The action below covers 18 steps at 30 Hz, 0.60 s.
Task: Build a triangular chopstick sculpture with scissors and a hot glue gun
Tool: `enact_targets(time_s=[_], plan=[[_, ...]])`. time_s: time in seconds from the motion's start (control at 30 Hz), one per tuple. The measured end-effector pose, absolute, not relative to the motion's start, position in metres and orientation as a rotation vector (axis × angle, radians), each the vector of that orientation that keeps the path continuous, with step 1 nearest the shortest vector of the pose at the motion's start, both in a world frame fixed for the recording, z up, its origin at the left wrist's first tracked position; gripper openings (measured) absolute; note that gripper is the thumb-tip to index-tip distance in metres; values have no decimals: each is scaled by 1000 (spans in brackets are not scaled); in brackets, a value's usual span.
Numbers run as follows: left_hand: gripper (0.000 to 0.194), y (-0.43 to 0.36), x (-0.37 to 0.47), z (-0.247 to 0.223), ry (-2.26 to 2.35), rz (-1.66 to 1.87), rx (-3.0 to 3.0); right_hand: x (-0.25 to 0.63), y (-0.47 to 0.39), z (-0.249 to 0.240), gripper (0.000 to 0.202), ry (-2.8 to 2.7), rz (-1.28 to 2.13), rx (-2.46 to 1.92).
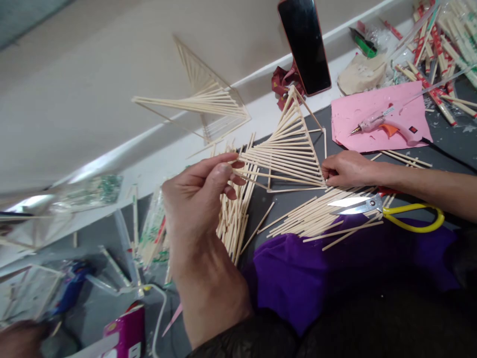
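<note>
A twisted, fan-like frame of pale wooden chopsticks (288,149) stands on the grey table, its sticks spread along a slanting edge. My left hand (208,184) is closed, with thumb and fingers pinching stick ends at the frame's left tip. At the lower right corner of the frame, my right hand (345,169) has its fingers curled in and touching that corner; what lies between the fingertips is hidden. Loose chopsticks (309,219) lie in front of the frame, and a thick pile of them (233,223) lies behind my left wrist. Yellow-handled scissors (376,205) rest below my right forearm.
A pink glue gun (395,124) lies on pink paper (343,114). A phone (307,47) leans at the wall, near a second stick frame (201,102). Wrapped chopsticks (428,64) heap at right. Purple cloth (290,273) covers my lap. Another person's hand (26,338) is near a blue tool (74,286).
</note>
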<state>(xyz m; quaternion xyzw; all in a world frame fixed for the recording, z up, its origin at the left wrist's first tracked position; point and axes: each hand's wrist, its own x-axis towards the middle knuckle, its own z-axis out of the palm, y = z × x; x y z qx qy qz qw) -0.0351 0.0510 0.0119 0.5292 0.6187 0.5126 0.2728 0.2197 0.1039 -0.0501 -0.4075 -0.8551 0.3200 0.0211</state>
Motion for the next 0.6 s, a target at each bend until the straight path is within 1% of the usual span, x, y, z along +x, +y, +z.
enact_targets(time_s=[0.37,0.6], plan=[[15,51,-33,14,1681,1380,1428,218,107,-46,7,-2645,1040,-1323],[15,50,-34,13,1670,1386,1427,222,103,-55,11,-2718,877,-1171]])
